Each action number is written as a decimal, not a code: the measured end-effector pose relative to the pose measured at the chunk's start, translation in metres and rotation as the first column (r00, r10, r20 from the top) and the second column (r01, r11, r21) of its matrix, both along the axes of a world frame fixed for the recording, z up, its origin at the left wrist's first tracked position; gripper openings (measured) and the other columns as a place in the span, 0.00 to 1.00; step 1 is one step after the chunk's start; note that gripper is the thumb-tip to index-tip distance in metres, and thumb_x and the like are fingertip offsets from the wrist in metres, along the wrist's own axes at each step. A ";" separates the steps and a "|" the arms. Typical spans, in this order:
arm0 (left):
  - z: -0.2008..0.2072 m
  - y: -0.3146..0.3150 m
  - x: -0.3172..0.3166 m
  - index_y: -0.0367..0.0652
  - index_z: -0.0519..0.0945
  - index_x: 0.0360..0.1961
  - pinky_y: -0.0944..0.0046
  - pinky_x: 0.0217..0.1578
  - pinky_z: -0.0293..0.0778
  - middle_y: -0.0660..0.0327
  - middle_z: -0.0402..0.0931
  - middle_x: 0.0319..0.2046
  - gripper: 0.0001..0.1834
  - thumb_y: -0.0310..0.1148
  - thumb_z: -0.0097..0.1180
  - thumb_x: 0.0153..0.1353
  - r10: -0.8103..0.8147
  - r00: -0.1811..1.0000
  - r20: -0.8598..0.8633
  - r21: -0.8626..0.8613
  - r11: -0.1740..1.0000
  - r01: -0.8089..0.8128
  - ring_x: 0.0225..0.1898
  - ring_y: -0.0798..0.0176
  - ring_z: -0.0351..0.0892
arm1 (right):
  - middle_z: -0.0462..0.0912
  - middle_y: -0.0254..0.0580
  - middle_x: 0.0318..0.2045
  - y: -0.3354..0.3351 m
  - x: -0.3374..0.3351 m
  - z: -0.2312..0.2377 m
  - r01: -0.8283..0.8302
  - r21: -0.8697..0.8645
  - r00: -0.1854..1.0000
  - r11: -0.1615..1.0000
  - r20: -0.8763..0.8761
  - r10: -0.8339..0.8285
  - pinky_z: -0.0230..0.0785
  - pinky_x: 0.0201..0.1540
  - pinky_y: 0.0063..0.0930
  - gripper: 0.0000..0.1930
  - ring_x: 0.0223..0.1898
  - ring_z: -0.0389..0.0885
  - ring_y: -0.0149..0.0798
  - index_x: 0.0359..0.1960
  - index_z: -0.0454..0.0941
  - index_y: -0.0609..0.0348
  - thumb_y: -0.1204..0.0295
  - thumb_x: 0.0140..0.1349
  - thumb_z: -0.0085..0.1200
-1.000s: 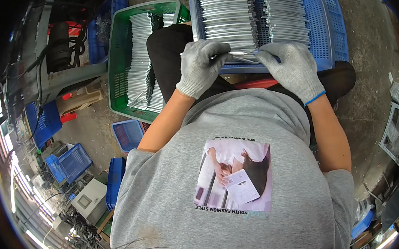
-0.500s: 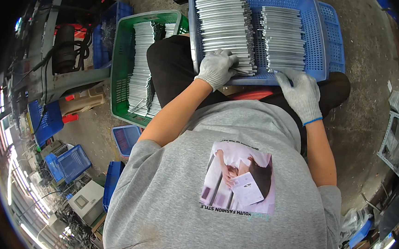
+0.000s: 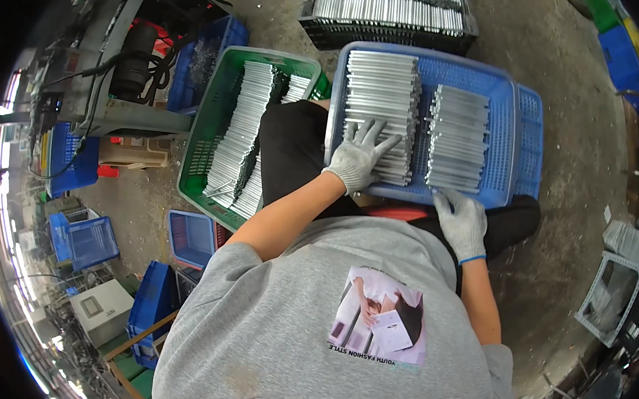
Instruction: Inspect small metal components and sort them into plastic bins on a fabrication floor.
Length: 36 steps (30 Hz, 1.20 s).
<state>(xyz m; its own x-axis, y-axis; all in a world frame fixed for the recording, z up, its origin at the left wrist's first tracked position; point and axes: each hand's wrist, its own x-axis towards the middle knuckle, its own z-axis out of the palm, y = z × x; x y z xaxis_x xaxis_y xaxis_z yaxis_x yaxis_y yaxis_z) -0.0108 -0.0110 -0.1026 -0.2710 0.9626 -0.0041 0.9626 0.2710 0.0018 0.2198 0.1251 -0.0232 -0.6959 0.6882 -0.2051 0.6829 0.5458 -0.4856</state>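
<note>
A blue plastic basket (image 3: pixel 422 136) rests across my lap, holding two stacks of thin silvery metal tubes. My left hand (image 3: pixel 358 154), in a pale knitted glove, lies with fingers spread on the near part of the left tube stack (image 3: pixel 381 92). The right tube stack (image 3: pixel 457 139) is shorter, and nothing touches its top. My right hand (image 3: pixel 462 223), gloved too, is closed at the basket's near rim, just below the right stack. Its fingertips are partly hidden there.
To the left stands a green basket (image 3: pixel 199 135) full of similar tubes. Beyond the blue basket sits a black crate (image 3: pixel 390 38) of more tubes. A machine frame (image 3: pixel 136 118) is at far left; small blue bins (image 3: pixel 191 239) stand on the floor. A white perforated frame (image 3: pixel 585 314) lies at right.
My left hand has opened out from curled fingers and moved farther up onto the left stack. The right hand stays by the near rim. The view has shifted, bringing the black crate's tubes into sight.
</note>
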 end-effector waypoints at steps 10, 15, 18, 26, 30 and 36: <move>-0.058 0.010 -0.033 0.49 0.59 0.77 0.38 0.77 0.50 0.43 0.52 0.78 0.36 0.34 0.50 0.68 -0.108 0.987 0.118 0.093 0.991 0.098 0.78 0.41 0.53 | 0.90 0.46 0.27 -0.008 -0.005 -0.020 -0.013 0.101 0.999 0.995 0.041 0.009 0.77 0.36 0.49 0.15 0.27 0.84 0.60 0.33 0.90 0.49 0.54 0.63 0.59; -0.047 0.027 -0.045 0.55 0.61 0.77 0.37 0.77 0.48 0.41 0.53 0.77 0.32 0.32 0.41 0.71 -0.083 0.992 0.090 0.116 0.991 0.072 0.79 0.40 0.52 | 0.90 0.46 0.28 -0.011 0.000 -0.029 -0.026 0.196 0.999 0.980 0.052 0.016 0.77 0.40 0.50 0.16 0.29 0.83 0.62 0.34 0.91 0.47 0.52 0.63 0.58; -0.042 0.031 -0.052 0.58 0.63 0.77 0.37 0.77 0.48 0.41 0.54 0.77 0.32 0.33 0.42 0.71 -0.074 0.993 0.095 0.097 0.993 0.065 0.79 0.40 0.52 | 0.90 0.45 0.28 -0.011 0.000 -0.037 -0.039 0.203 0.997 0.978 0.071 0.025 0.76 0.41 0.50 0.16 0.29 0.83 0.63 0.35 0.91 0.46 0.51 0.63 0.57; -0.023 0.050 -0.080 0.66 0.66 0.75 0.37 0.76 0.51 0.41 0.56 0.76 0.31 0.37 0.44 0.71 -0.101 0.987 0.129 0.068 0.993 0.093 0.78 0.38 0.54 | 0.91 0.46 0.31 -0.005 -0.005 -0.043 -0.028 0.133 0.996 0.991 0.091 0.016 0.76 0.41 0.51 0.17 0.34 0.86 0.62 0.35 0.91 0.46 0.50 0.64 0.56; -0.026 0.055 -0.086 0.63 0.66 0.75 0.37 0.75 0.53 0.42 0.57 0.76 0.31 0.38 0.47 0.70 -0.102 0.987 0.121 0.064 0.993 0.095 0.78 0.38 0.55 | 0.91 0.48 0.30 0.002 -0.018 -0.042 0.010 0.092 0.999 0.996 0.041 -0.014 0.77 0.39 0.48 0.16 0.32 0.86 0.60 0.39 0.90 0.50 0.53 0.63 0.59; -0.040 0.060 -0.107 0.63 0.64 0.76 0.35 0.76 0.50 0.43 0.54 0.78 0.35 0.45 0.54 0.68 -0.076 0.995 0.057 0.122 0.990 0.068 0.79 0.38 0.52 | 0.90 0.49 0.31 0.033 -0.066 -0.059 0.108 -0.231 0.949 0.967 -0.265 -0.169 0.77 0.37 0.41 0.17 0.29 0.84 0.54 0.46 0.88 0.57 0.59 0.64 0.60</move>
<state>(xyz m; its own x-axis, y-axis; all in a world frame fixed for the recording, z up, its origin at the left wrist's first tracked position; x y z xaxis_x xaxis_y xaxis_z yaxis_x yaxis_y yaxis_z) -0.1175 0.0488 -0.1425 -0.2039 0.9741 0.0980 0.9766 0.1954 0.0900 0.1535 0.1577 -0.0821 -0.6471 0.7439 -0.1670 0.5638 0.3196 -0.7616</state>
